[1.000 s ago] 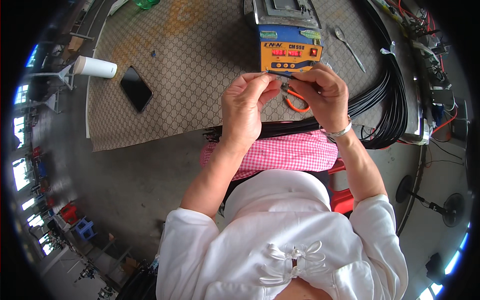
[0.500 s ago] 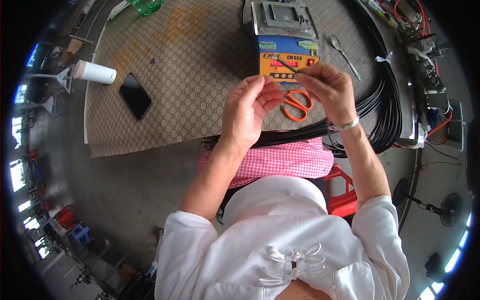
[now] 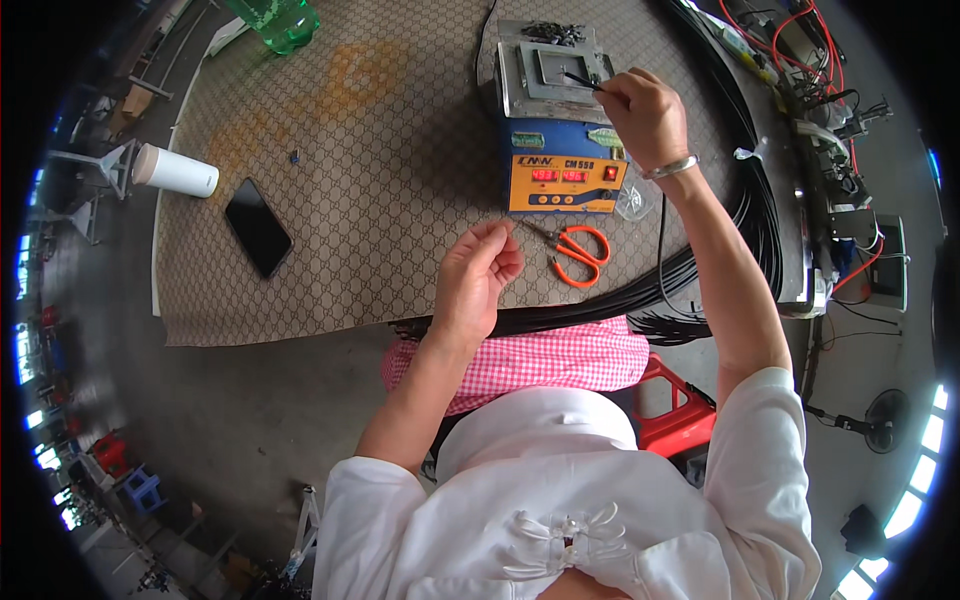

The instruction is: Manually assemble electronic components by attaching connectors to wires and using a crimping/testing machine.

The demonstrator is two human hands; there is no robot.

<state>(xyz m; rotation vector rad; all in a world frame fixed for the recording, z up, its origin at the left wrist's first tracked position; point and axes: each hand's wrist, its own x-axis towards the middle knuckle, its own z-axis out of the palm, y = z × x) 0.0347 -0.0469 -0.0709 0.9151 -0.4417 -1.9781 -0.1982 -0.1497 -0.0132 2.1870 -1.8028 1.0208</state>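
My right hand [image 3: 645, 115] is closed on a thin black cable [image 3: 582, 80], whose end points left over the square opening of a solder pot [image 3: 565, 135]. The pot has a blue and orange body, a lit red display and a grey metal top. Nearer to me, my left hand [image 3: 475, 275] is held above the table edge, thumb and fingers pressed together. Whether something tiny is pinched there cannot be made out. Just right of it lie orange-handled scissors [image 3: 582, 257], in front of the pot. A thick bundle of black cables [image 3: 745, 235] curves along the table's right side and front edge.
Dark scraps [image 3: 553, 33] lie on the pot's far rim. A clear plastic piece [image 3: 635, 202] sits beside the pot. Leftward on the patterned tablecloth [image 3: 350, 220] are a black phone [image 3: 259, 228], a white tumbler [image 3: 176, 171] and a green bottle [image 3: 280, 22]. A red stool [image 3: 675, 415] stands below.
My right hand has carried the cable end away from me, from before the pot's display to above its top. My left hand has come slightly nearer, its fingers drawing together. The view has shifted.
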